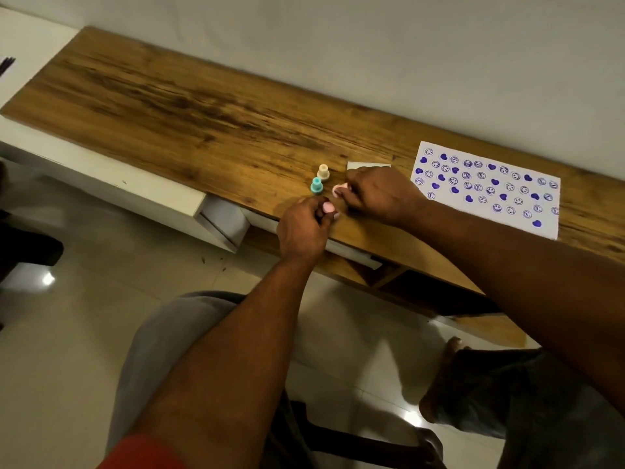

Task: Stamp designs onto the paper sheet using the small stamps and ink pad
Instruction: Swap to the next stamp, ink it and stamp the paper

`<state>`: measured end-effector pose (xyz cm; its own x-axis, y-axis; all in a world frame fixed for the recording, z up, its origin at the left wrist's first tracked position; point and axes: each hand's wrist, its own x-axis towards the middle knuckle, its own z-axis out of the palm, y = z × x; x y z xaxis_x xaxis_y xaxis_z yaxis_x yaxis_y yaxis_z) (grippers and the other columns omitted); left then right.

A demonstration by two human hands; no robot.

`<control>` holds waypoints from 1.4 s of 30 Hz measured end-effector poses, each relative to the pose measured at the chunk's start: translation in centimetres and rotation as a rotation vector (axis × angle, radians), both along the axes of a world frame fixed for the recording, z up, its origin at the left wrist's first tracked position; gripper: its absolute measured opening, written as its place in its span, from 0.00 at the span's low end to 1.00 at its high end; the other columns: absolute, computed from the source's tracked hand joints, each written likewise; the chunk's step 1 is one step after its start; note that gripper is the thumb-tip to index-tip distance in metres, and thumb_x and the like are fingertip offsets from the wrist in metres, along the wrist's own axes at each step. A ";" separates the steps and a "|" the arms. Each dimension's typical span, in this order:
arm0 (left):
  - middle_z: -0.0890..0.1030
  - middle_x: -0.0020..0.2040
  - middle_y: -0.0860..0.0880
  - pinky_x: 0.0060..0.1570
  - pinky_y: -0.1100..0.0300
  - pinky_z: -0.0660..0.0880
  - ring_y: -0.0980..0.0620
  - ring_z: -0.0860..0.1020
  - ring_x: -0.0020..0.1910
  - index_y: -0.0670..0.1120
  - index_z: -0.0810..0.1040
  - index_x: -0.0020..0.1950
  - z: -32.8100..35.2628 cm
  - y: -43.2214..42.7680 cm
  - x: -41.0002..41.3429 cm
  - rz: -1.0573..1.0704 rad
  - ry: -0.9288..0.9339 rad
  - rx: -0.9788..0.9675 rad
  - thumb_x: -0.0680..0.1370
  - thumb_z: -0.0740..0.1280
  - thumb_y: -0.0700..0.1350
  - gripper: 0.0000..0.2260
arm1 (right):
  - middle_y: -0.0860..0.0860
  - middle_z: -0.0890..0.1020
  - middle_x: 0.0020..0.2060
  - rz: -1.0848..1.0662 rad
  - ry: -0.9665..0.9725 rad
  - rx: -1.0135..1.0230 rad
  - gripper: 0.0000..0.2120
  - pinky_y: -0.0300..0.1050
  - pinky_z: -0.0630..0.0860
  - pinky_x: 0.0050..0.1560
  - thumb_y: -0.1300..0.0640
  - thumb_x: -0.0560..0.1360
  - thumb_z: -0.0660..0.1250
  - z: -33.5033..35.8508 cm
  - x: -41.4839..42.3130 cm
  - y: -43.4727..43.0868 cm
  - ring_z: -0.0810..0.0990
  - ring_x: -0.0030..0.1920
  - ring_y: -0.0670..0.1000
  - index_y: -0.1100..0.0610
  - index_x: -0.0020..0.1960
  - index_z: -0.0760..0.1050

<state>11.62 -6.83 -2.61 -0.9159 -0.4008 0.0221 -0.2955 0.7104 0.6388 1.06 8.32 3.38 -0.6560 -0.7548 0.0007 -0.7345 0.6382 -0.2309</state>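
Head view: A person seated at a long wooden table (169,96) against a pale wall (372,45) works with both hands near the front edge. The left hand (301,228) has its fingers curled around a pink stamp (328,208), whose rounded end shows above the knuckles. The right hand (378,194), knuckles up, pinches a small pink piece (339,189) between its fingertips, just beside the left hand; whether that piece touches the table cannot be told.

Two more stamps stand upright on the wood just beyond the hands: a teal stamp (317,185) nearer the person and a beige stamp (323,171) right behind it, the two almost touching. A flat white pad (368,165) lies behind the right hand, mostly hidden by it.

The sheet (487,187) lies flat on the table to the right of the hands, well apart from the stamps, its near corner reaching the table's front edge. It is covered in rows of purple prints, smiling faces mixed with solid hearts.

Both forearms are bare, and a strip of red sleeve (142,451) shows at the bottom edge. Below the table lies a glossy tiled floor (67,333), and a white cabinet (101,177) joins the table at the left.
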 end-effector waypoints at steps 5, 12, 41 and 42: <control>0.82 0.57 0.52 0.51 0.59 0.71 0.57 0.75 0.54 0.51 0.82 0.65 0.2 0.2 0.2 0.002 0.015 0.006 0.80 0.74 0.53 0.15 | 0.57 0.83 0.41 -0.117 0.035 -0.037 0.21 0.47 0.67 0.34 0.40 0.84 0.56 0.7 -0.8 2.6 0.76 0.37 0.54 0.56 0.48 0.76; 0.79 0.51 0.55 0.45 0.62 0.70 0.59 0.74 0.48 0.52 0.77 0.73 1.1 1.1 -0.1 -0.110 0.073 -0.079 0.80 0.72 0.60 0.24 | 0.51 0.78 0.31 -0.263 -0.065 -0.023 0.27 0.46 0.70 0.32 0.35 0.82 0.56 0.0 -1.2 5.9 0.77 0.33 0.52 0.55 0.40 0.77; 0.85 0.60 0.49 0.54 0.51 0.80 0.47 0.83 0.59 0.56 0.79 0.71 3.7 3.4 -4.5 -0.153 -0.198 -0.188 0.75 0.78 0.56 0.26 | 0.59 0.83 0.54 -0.428 -0.030 0.392 0.14 0.48 0.73 0.43 0.52 0.84 0.60 -1.5 2.3 1.0 0.83 0.53 0.60 0.60 0.61 0.78; 0.85 0.61 0.49 0.54 0.52 0.79 0.47 0.83 0.59 0.55 0.79 0.72 3.7 3.4 -4.6 -0.154 -0.203 -0.197 0.76 0.78 0.55 0.25 | 0.59 0.83 0.55 -0.439 -0.038 0.424 0.13 0.48 0.72 0.44 0.53 0.84 0.61 -1.7 2.0 0.6 0.83 0.54 0.60 0.60 0.61 0.78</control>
<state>7.07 -3.45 1.13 -0.9589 -0.2638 -0.1044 -0.2829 0.8606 0.4235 3.07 8.93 1.72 -0.8997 -0.3429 -0.2702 -0.3778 0.9217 0.0884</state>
